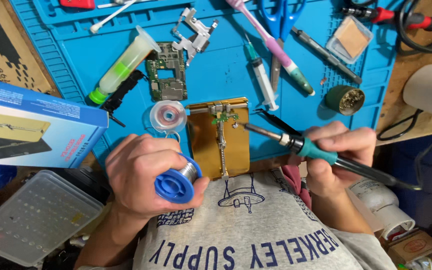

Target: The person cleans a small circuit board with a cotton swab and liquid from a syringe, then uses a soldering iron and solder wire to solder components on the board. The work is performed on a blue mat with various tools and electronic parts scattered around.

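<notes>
Left hand [143,172] closed round one blue solder spool [178,182], mat's [226,70] near edge | right hand [338,150] gripping one soldering iron [316,150], tip at gold holder [219,137] | two syringes [263,80] | blue box [31,125], left edge

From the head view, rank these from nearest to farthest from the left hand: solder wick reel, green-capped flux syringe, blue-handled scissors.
Measured from the left hand, which holds the solder spool:
1. Solder wick reel, just above the hand on the blue mat.
2. Green-capped flux syringe, farther up, to the left.
3. Blue-handled scissors, at the mat's top edge, far right.
</notes>
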